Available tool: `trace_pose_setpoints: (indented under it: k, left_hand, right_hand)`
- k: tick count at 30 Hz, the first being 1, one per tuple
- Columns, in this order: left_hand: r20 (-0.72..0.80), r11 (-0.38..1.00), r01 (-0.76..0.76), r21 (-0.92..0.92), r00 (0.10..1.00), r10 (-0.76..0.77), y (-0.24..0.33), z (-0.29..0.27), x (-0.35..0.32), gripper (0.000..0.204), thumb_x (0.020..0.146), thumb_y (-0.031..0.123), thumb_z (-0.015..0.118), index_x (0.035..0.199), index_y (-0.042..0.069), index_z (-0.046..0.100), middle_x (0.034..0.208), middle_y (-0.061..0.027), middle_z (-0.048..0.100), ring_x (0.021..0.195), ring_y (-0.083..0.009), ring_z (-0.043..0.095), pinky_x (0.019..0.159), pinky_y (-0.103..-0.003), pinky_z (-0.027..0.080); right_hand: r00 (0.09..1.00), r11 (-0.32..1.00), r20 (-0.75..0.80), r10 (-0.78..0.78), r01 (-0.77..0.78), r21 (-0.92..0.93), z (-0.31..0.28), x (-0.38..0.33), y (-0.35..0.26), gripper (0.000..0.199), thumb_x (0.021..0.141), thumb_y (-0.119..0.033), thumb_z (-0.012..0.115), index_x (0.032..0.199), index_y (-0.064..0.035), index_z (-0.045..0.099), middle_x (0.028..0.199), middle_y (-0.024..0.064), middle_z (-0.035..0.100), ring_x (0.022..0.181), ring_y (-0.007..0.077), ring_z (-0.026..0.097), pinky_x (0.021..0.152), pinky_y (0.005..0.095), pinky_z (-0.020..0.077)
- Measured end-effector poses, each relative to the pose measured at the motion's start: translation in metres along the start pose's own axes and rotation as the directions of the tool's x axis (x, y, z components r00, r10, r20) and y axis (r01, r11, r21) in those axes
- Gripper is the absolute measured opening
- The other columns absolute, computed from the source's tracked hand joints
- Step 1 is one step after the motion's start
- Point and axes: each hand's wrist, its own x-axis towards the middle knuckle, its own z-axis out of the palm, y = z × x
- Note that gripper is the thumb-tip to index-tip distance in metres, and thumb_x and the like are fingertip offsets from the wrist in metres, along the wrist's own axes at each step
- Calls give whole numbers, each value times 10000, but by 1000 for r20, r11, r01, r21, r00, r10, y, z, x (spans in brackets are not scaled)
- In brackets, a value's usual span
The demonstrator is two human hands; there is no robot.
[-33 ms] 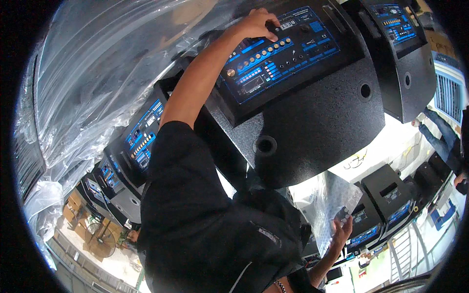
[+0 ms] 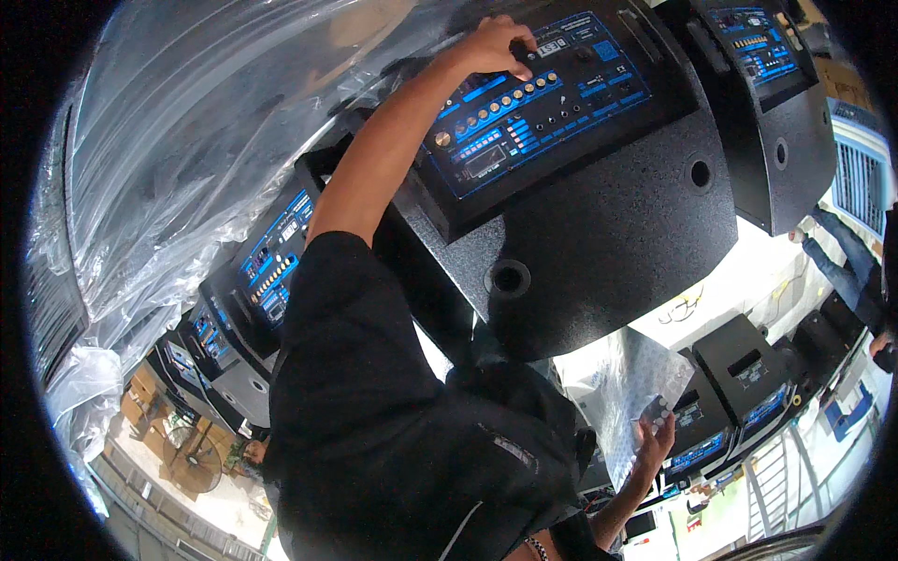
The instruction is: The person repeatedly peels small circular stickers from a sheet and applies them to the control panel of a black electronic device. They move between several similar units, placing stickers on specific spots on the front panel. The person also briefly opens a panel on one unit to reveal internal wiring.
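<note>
the blue-marked control panel [image 2: 582, 101] is set in a black speaker [image 2: 608, 224]. the left hand [image 2: 496, 47] reaches onto it, its pinch impossible to tell; the right hand [image 2: 655, 439] is clamped on a clear bag [image 2: 619, 388].

The left forearm [image 2: 393, 140] bars the left end of the control panel [image 2: 585, 103], plastic sheeting [image 2: 187, 140] crowding in beyond it, and a row of knobs [image 2: 505, 101] juts up just below the left hand [image 2: 496, 49]. A hand could pass over the speaker's lower face [image 2: 608, 215]; a neighbouring speaker [image 2: 795, 150] hems the right, the right hand's [image 2: 657, 438] bag [image 2: 622, 383] the space below
</note>
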Motion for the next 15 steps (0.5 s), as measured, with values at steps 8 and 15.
trace_pose_setpoints:
  k: [8, 15]
  left_hand:
    - [101, 995, 34, -94, 995, -24, -12, 2, 14, 551, 596, 319, 879, 1093, 199, 674, 1054, -107, 563, 1077, -333, 533, 925, -431, 442]
    - [131, 981, 66, -180, 990, -43, -16, -13, 14, 418, 589, 236, 869, 958, 126, 705, 997, -116, 590, 1025, -317, 565, 912, -415, 452]
  right_hand:
    - [981, 998, 190, -34, 24, 54, 7, 8, -7, 504, 797, -50, 714, 1260, 0, 522, 1167, 71, 590, 1039, 182, 558, 883, 299, 468]
    - [967, 978, 198, -160, 129, 161, 3, 8, -29, 431, 813, 39, 637, 1236, 16, 559, 1121, 59, 625, 1002, 156, 585, 882, 300, 464]
